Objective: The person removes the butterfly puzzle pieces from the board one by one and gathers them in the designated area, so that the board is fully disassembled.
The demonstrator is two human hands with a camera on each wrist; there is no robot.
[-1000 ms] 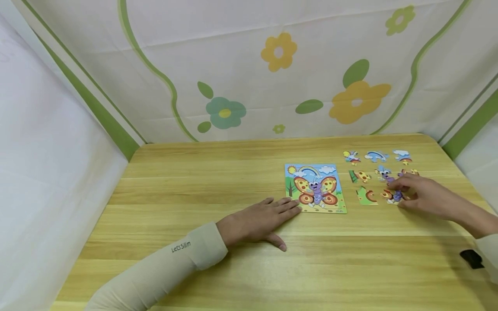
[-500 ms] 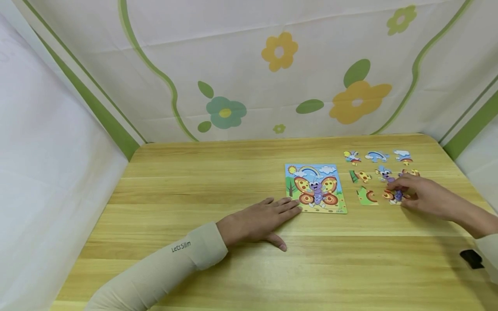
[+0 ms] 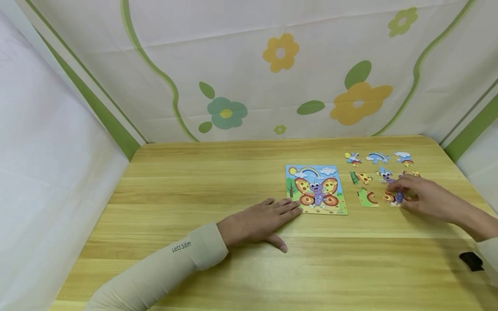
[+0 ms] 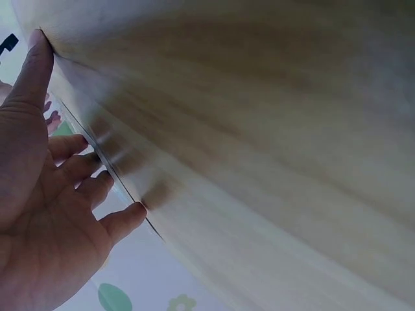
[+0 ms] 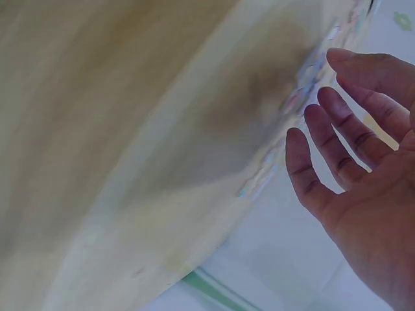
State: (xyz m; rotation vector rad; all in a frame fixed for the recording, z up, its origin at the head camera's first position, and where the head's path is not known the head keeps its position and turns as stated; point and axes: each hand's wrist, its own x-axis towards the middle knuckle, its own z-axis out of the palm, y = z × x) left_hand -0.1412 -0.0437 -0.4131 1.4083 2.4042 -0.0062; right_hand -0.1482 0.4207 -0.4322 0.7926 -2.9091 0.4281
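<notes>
A square butterfly picture board [image 3: 317, 185] lies on the wooden table, right of centre. My left hand [image 3: 260, 220] rests flat, fingers spread, its fingertips on the board's lower left corner. To the right, jigsaw puzzle pieces are set out in rows. My right hand [image 3: 432, 198] is bent over the bottom row, with thumb and fingertips around the puzzle piece [image 3: 397, 198] with the purple body and orange wing swirl. The hand hides part of that row's right end. In the right wrist view, the curved fingers of my right hand [image 5: 356, 136] stand along the row of pieces.
A green corner piece [image 3: 367, 198] lies left of the right hand, below a tree piece [image 3: 360, 177]. The rainbow piece [image 3: 377, 157] is in the top row. A black object [image 3: 471, 261] shows by the right sleeve. White flowered cloth [image 3: 249, 65] encloses the table's back and sides.
The purple-bodied puzzle piece has shifted slightly to the right along with my right thumb. My left hand and the board stay in place.
</notes>
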